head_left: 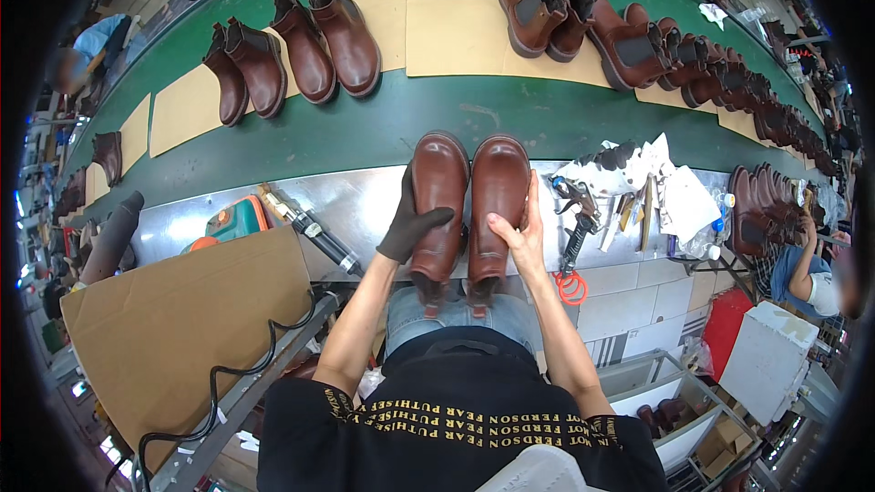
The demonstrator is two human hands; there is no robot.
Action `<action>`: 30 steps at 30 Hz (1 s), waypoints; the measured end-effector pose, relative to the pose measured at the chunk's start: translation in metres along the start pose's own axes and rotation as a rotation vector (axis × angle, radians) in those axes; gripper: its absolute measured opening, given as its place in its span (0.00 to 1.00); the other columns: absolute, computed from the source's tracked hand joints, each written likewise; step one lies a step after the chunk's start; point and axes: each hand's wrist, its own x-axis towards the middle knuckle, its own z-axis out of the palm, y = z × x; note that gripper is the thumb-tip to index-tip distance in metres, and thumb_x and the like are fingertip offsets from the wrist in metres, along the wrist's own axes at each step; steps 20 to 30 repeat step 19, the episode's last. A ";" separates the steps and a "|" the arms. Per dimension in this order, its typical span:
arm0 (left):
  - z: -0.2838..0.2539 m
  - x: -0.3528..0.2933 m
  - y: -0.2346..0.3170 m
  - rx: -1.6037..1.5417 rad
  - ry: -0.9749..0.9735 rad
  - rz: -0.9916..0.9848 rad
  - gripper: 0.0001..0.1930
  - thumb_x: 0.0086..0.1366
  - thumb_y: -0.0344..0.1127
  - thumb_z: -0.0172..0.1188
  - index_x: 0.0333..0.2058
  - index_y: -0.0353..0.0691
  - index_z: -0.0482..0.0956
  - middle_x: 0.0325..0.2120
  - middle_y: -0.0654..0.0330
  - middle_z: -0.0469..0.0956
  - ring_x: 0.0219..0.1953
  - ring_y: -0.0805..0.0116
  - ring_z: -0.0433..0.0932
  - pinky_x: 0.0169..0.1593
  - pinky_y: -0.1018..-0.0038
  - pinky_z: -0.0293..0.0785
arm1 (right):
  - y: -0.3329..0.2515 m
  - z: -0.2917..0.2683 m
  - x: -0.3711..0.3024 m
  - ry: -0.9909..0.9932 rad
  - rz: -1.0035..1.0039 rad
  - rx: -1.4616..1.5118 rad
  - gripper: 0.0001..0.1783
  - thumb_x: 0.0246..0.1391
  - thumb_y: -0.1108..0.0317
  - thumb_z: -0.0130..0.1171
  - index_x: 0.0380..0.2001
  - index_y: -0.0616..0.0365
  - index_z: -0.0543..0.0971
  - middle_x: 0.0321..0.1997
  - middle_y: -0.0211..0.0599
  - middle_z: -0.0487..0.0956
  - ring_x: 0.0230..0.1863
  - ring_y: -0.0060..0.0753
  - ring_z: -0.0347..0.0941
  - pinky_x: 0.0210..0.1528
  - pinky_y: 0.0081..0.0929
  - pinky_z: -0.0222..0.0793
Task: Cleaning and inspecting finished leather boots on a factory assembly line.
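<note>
Two brown leather ankle boots stand out in front of me, side by side with toes pointing away. My left hand (416,223), in a dark glove, is closed round the left boot (440,173), thumb across its upper. Bare, my right hand (523,235) grips the right boot (499,184), with the thumb on top and the fingers along its outer side. Both boots are over the metal edge of the bench (374,196), their pull tabs toward my body. The soles are hidden beneath them.
Beyond runs a green conveyor (437,114) with brown boots (344,32) on cardboard sheets (456,32). To the right lie a black air gun (578,228) with an orange coiled hose, stained cloth (606,171) and brushes. At left are a heat-gun-like tool (314,235) and a large cardboard piece (187,328).
</note>
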 end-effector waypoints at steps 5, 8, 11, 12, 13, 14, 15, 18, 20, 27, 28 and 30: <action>-0.012 0.002 0.012 -0.103 -0.092 -0.134 0.50 0.45 0.38 0.67 0.64 0.37 0.45 0.60 0.53 0.56 0.61 0.62 0.56 0.62 0.71 0.54 | -0.022 -0.005 0.006 -0.065 -0.028 -0.012 0.58 0.37 0.61 0.69 0.66 0.62 0.45 0.64 0.53 0.59 0.63 0.40 0.59 0.64 0.32 0.53; -0.014 0.001 0.019 -0.014 -0.113 -0.102 0.51 0.45 0.36 0.67 0.64 0.39 0.45 0.59 0.53 0.58 0.60 0.62 0.59 0.61 0.70 0.57 | -0.027 -0.009 0.007 -0.053 -0.133 -0.188 0.57 0.37 0.62 0.68 0.66 0.62 0.46 0.64 0.50 0.60 0.62 0.38 0.59 0.63 0.30 0.53; -0.013 -0.015 0.032 -0.539 -0.199 -0.300 0.45 0.49 0.36 0.65 0.63 0.40 0.49 0.56 0.54 0.61 0.57 0.64 0.64 0.58 0.71 0.62 | -0.039 -0.023 0.013 -0.206 0.144 0.304 0.50 0.43 0.60 0.62 0.66 0.60 0.48 0.63 0.45 0.61 0.60 0.35 0.62 0.61 0.29 0.56; -0.029 -0.024 0.006 -0.247 -0.171 -0.201 0.40 0.52 0.36 0.64 0.61 0.40 0.53 0.55 0.55 0.63 0.55 0.64 0.66 0.56 0.72 0.64 | -0.039 -0.024 0.015 -0.258 0.234 0.462 0.48 0.45 0.59 0.60 0.66 0.59 0.49 0.62 0.44 0.61 0.59 0.34 0.63 0.60 0.29 0.57; -0.041 -0.028 -0.027 0.043 -0.135 -0.102 0.35 0.55 0.36 0.62 0.60 0.40 0.57 0.53 0.56 0.66 0.53 0.65 0.68 0.55 0.72 0.66 | -0.036 -0.024 0.017 -0.314 0.329 0.619 0.45 0.47 0.59 0.57 0.65 0.59 0.50 0.62 0.43 0.62 0.58 0.33 0.64 0.59 0.29 0.59; -0.054 -0.020 -0.063 -0.141 -0.066 -0.174 0.27 0.60 0.39 0.59 0.56 0.39 0.62 0.50 0.56 0.68 0.50 0.67 0.70 0.54 0.74 0.67 | -0.039 -0.020 0.013 -0.316 0.476 0.763 0.35 0.53 0.57 0.52 0.62 0.61 0.58 0.58 0.43 0.68 0.53 0.33 0.69 0.56 0.30 0.63; -0.042 -0.011 -0.044 -0.143 -0.082 -0.181 0.27 0.60 0.39 0.59 0.56 0.39 0.62 0.50 0.56 0.68 0.50 0.67 0.70 0.54 0.74 0.67 | -0.032 -0.029 0.016 -0.298 0.474 0.763 0.35 0.53 0.57 0.52 0.62 0.61 0.58 0.58 0.43 0.68 0.53 0.33 0.69 0.56 0.30 0.63; 0.022 -0.009 0.087 -0.119 -0.485 -0.235 0.42 0.60 0.38 0.61 0.65 0.44 0.42 0.57 0.52 0.60 0.55 0.71 0.62 0.59 0.77 0.56 | -0.027 -0.034 0.022 -0.319 0.677 0.991 0.28 0.59 0.51 0.45 0.52 0.63 0.69 0.48 0.45 0.76 0.44 0.38 0.75 0.50 0.33 0.69; 0.022 -0.017 0.084 -0.125 -0.479 -0.247 0.42 0.60 0.38 0.61 0.65 0.44 0.42 0.57 0.52 0.60 0.55 0.71 0.62 0.59 0.77 0.56 | -0.034 -0.031 0.020 -0.257 0.723 0.957 0.29 0.58 0.49 0.46 0.52 0.62 0.69 0.47 0.45 0.76 0.43 0.38 0.75 0.48 0.34 0.70; 0.022 -0.017 0.084 -0.125 -0.479 -0.247 0.42 0.60 0.38 0.61 0.65 0.44 0.42 0.57 0.52 0.60 0.55 0.71 0.62 0.59 0.77 0.56 | -0.034 -0.031 0.020 -0.257 0.723 0.957 0.29 0.58 0.49 0.46 0.52 0.62 0.69 0.47 0.45 0.76 0.43 0.38 0.75 0.48 0.34 0.70; 0.022 -0.017 0.084 -0.125 -0.479 -0.247 0.42 0.60 0.38 0.61 0.65 0.44 0.42 0.57 0.52 0.60 0.55 0.71 0.62 0.59 0.77 0.56 | -0.034 -0.031 0.020 -0.257 0.723 0.957 0.29 0.58 0.49 0.46 0.52 0.62 0.69 0.47 0.45 0.76 0.43 0.38 0.75 0.48 0.34 0.70; 0.022 -0.017 0.084 -0.125 -0.479 -0.247 0.42 0.60 0.38 0.61 0.65 0.44 0.42 0.57 0.52 0.60 0.55 0.71 0.62 0.59 0.77 0.56 | -0.034 -0.031 0.020 -0.257 0.723 0.957 0.29 0.58 0.49 0.46 0.52 0.62 0.69 0.47 0.45 0.76 0.43 0.38 0.75 0.48 0.34 0.70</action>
